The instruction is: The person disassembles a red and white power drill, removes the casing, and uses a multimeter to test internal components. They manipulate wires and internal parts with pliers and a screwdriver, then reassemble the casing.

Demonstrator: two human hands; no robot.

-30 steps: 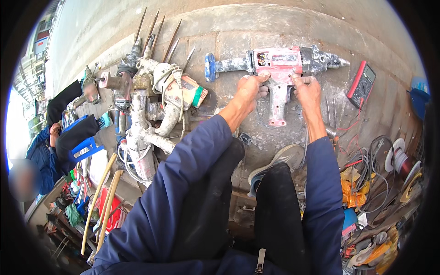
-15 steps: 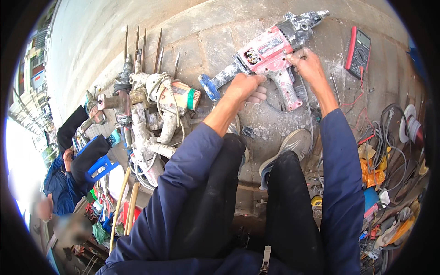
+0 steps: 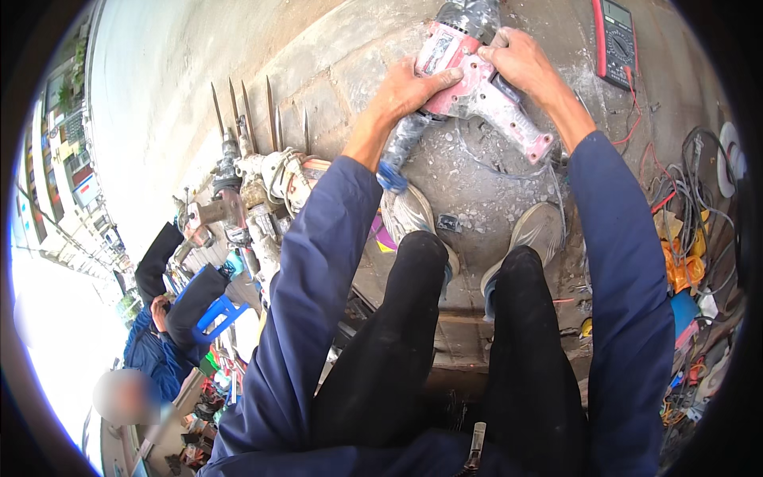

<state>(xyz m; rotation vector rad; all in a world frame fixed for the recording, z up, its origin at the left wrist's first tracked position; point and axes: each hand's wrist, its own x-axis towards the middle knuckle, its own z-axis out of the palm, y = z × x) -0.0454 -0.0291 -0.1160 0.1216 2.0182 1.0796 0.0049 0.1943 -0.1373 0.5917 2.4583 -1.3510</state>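
Grey-white dust crusts the pile of tools [image 3: 248, 199] at ten o'clock, its slim steel spikes [image 3: 269, 119] pointing towards twelve. Near centre, at twelve, the blue end of a side handle [image 3: 391, 176] sits just beside my left shoe [image 3: 409, 216], so I'd mind it when tilting. My left grip [image 3: 401, 89] is clamped on the power tool [image 3: 481, 79] at one o'clock, thumb flat across its pink plastic casing [image 3: 453, 103]; how my fingers wrap behind, I cannot tell. I'd let the palm bear the weight, since powdery plastic could slide. The scuffed pistol handle [image 3: 520, 131], angular and whitened, slants towards four o'clock from the body. My right grip [image 3: 520, 62] pinches the upper edge by the dark housing; I'd match its pressure to the left. At two o'clock, a boxy red-rimmed multimeter [image 3: 618, 46] trails thin, limp red leads [image 3: 629, 127].
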